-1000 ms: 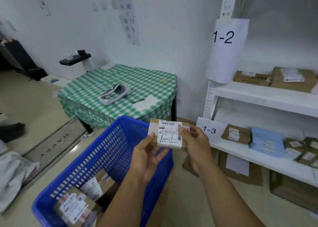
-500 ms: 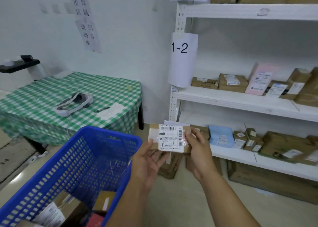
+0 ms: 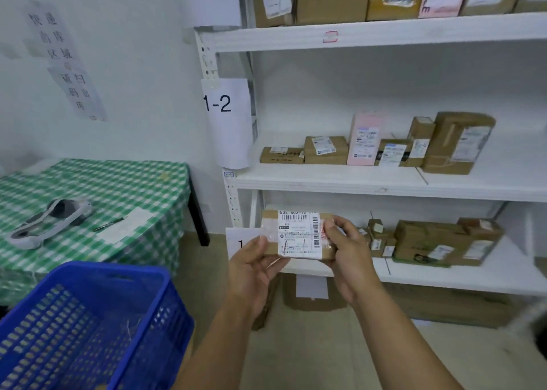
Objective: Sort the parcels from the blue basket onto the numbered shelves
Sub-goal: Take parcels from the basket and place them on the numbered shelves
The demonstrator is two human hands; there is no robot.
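Pretty even, soft indoor light is seen with a slight greenish cast and only faint shadows under the shelf boards (image 3: 384, 187), while straight lines are bent by the wide-angle lens near the edges and the right edge plus wall sign (image 3: 66, 64) are smeared by blur.
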